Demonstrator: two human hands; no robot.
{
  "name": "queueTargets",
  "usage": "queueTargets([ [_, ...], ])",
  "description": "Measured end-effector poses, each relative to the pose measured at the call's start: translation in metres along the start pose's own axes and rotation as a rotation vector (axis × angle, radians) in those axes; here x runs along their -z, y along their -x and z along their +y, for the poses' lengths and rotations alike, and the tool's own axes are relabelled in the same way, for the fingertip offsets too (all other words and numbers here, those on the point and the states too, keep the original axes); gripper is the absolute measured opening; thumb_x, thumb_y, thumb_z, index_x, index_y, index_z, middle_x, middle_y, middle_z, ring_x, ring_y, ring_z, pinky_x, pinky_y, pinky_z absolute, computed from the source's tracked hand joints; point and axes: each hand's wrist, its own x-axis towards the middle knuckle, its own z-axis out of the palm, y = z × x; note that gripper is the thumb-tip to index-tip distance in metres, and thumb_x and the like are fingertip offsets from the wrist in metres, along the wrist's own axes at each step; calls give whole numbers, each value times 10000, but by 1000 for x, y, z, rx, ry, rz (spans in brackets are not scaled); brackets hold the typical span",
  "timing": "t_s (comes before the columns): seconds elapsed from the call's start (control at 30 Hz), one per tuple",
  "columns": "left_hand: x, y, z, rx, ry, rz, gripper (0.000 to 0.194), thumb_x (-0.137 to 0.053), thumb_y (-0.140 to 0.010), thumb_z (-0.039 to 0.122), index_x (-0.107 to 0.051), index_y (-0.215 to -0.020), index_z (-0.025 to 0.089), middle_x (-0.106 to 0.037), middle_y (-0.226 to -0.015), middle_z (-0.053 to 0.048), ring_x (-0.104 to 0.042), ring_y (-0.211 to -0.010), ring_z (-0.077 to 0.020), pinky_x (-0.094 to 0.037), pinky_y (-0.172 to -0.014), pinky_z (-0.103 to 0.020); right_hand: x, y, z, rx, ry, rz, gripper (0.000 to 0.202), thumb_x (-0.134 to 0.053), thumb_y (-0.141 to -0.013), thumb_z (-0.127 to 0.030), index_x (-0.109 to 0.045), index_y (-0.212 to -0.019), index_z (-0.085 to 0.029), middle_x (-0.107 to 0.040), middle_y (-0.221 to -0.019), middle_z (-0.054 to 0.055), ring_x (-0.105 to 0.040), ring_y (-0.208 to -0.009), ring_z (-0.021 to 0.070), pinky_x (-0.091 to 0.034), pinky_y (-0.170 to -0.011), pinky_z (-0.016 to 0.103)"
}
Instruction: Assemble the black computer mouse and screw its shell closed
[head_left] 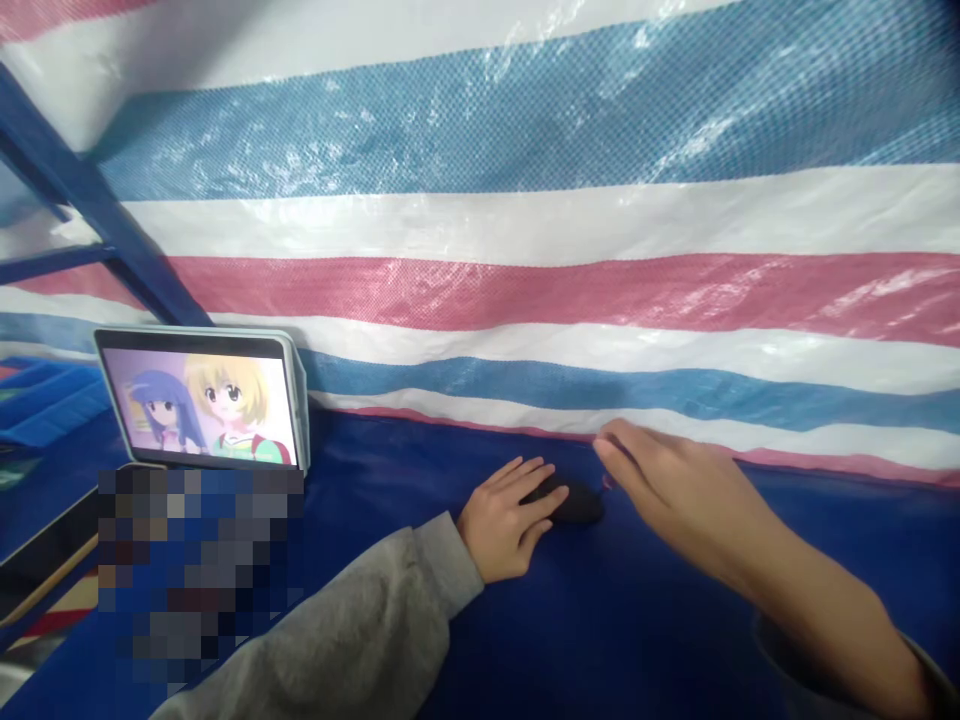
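The black object (581, 502) lies on the blue surface (637, 640), its near-left part under the left hand's (511, 522) spread fingers, that grip open. The right hand (664, 475) is just right of it, grip unclear; the tablet (202, 400) stands well left.

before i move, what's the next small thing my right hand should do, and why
I'd probably bring the right hand a little left, onto the bare right end of the dark object: the left hand's spread fingers cover only its left part, and the right looks empty and close by.
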Motion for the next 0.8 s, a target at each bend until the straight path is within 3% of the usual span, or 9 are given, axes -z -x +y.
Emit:
queueTargets([
  [0.13, -1, 1, 0, 4, 1, 2, 425, -491, -885, 193, -538, -1307, 211, -497, -1392, -100, -442, -1315, -267, -369, -1092, -511, 0, 2, 2, 112, -130, 2, 309, -314, -948, -269, -598, -1057, -213, -697, -962, 60, -663, -723, 176, -422, -605, 276],
  [0.37, -1, 1, 0, 17, 2, -2, 432, -493, -884, 198, -530, -1314, 208, -492, -1395, -103, -450, -1308, -266, -376, -1090, -501, -5, 0, 6, 52, -55, -27, 352, -346, -956, -442, -605, -865, -223, -660, -611, 11, -633, -529, 180, -374, -513, 263],
  [0.53, 0, 1, 0, -14, 22, 12, 432, -486, -873, 183, -538, -1301, 204, -485, -1399, -107, -444, -1311, -269, -374, -1087, -512, -1, 1, 2, 85, -110, -8, 281, -326, -939, -263, -575, -1059, -211, -715, -895, 52, -666, -652, 176, -411, -570, 269],
  [0.63, 0, 2, 0, -16, 12, -1, 446, -488, -863, 167, -533, -1306, 192, -478, -1404, -118, -432, -1320, -266, -357, -1100, -507, -4, 1, 5, 87, -111, -2, 288, -333, -950, -275, -602, -1030, -214, -707, -762, 28, -662, -612, 173, -405, -560, 266],
  [0.8, 0, 2, 1, -21, -9, 1, 449, -483, -865, 173, -526, -1312, 192, -490, -1392, -118, -431, -1321, -265, -365, -1093, -509, -10, 1, 6, 76, -33, 63, 331, -382, -943, -425, -632, -898, -212, -673, -612, 18, -639, -525, 184, -361, -499, 266],
])
